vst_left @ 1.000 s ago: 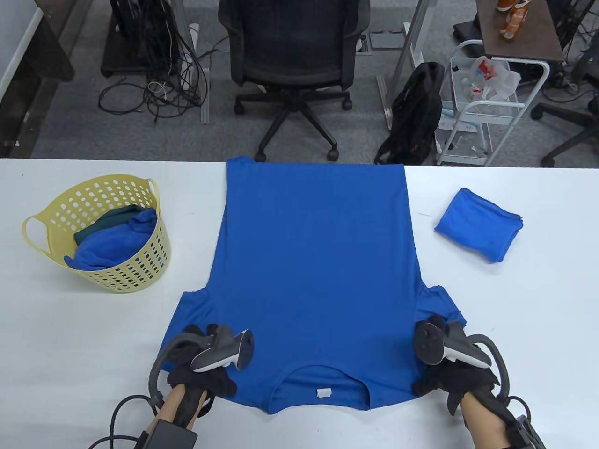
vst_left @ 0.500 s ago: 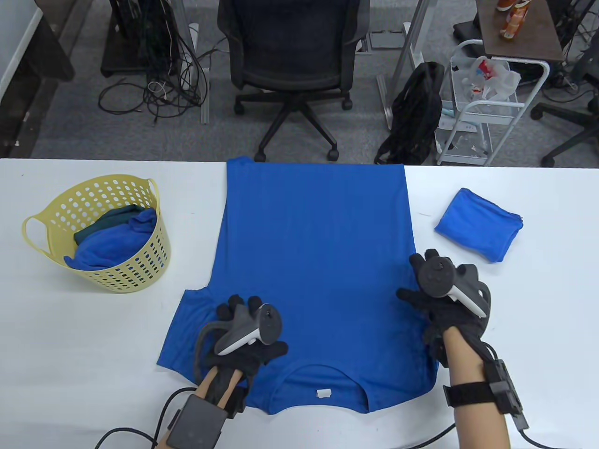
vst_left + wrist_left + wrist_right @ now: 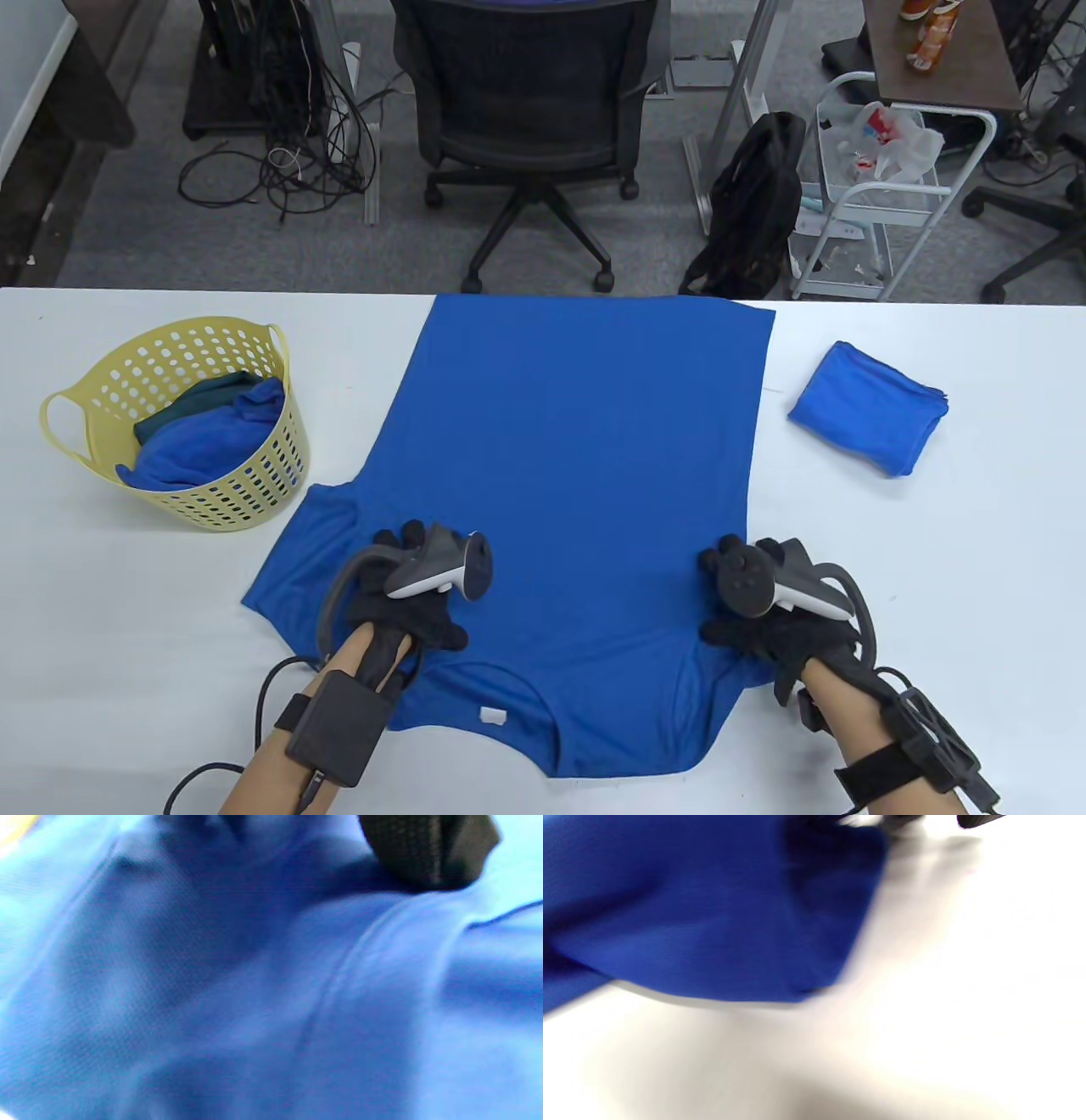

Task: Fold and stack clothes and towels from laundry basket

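Clearly blue T-shirt (image 3: 577, 475) soft, light, slides easily; take hold at shoulders. Left hand (image 3: 407, 598), right hand (image 3: 768, 624) on fabric; grip unclear.

Shirt (image 3: 577, 475): blue knit cloth, smooth, faint sheen; fine weave and a stitched seam show in the left wrist view (image 3: 297, 1005). White cloth tag (image 3: 492, 716) at its 7 o'clock.
Table (image 3: 976, 543): white, smooth, matt, with soft glare in the right wrist view (image 3: 967, 963).
Basket (image 3: 254, 492), at 9 o'clock of the shirt: pale yellow plastic, perforated wall, matt.
Towel (image 3: 870, 407), at 2 o'clock: blue terry cloth, nappy, rougher than the shirt.
Left hand (image 3: 407, 594) and right hand (image 3: 764, 628): black knit gloves, matt; trackers of hard grey and white plastic.
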`<state>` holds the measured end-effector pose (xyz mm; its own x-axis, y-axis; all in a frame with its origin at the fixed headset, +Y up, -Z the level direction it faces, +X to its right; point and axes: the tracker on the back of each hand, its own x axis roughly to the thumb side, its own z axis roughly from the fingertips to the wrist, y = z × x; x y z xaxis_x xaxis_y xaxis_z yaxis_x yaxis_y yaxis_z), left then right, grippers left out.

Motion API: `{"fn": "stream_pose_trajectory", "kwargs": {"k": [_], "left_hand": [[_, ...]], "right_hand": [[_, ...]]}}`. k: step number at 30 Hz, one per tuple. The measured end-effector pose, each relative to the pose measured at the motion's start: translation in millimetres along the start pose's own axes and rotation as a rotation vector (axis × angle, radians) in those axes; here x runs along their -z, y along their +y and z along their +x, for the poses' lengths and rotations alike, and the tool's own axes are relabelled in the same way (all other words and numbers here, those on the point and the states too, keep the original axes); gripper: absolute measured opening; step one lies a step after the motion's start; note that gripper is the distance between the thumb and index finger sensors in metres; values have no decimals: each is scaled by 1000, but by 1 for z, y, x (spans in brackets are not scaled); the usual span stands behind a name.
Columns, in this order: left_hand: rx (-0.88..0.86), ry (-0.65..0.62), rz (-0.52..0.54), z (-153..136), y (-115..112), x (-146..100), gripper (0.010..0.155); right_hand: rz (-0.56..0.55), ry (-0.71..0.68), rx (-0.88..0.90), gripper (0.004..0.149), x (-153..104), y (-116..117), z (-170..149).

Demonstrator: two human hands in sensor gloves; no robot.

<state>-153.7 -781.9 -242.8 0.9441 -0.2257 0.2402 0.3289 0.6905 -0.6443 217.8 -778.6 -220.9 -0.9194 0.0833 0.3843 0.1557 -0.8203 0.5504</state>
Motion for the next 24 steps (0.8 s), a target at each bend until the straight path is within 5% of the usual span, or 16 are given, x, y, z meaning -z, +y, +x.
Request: {"fn": "stream_pose_trajectory", "kwargs": {"k": [3, 5, 7, 10, 13, 16, 21, 24], "left_hand": [[-25, -2, 67, -10, 1, -12, 110], [-115, 38, 168, -6, 2, -20, 109], [-166, 27, 139, 7, 0, -20, 112], [-158, -20, 1, 29, -7, -11, 114], [-119, -31, -1, 31, -9, -4, 116], [-76, -14, -16, 15, -3, 2, 114], [84, 142, 3, -12, 1, -1, 109], [133, 171, 57, -19, -2, -13, 99]], "right_hand": [[-84, -54, -58, 75, -5, -20, 10], [-206, 22, -16, 73, 7, -40, 1], [-293, 121, 49, 73, 30, -56, -12], [-220, 265, 113, 75, 64, -57, -26], [-102, 266, 44, 78, 76, -46, -17], [-198, 179, -99, 78, 65, -43, 5], [-51, -10, -214, 79, 20, -26, 50], [-89, -72, -212, 72, 6, -37, 50]]}}
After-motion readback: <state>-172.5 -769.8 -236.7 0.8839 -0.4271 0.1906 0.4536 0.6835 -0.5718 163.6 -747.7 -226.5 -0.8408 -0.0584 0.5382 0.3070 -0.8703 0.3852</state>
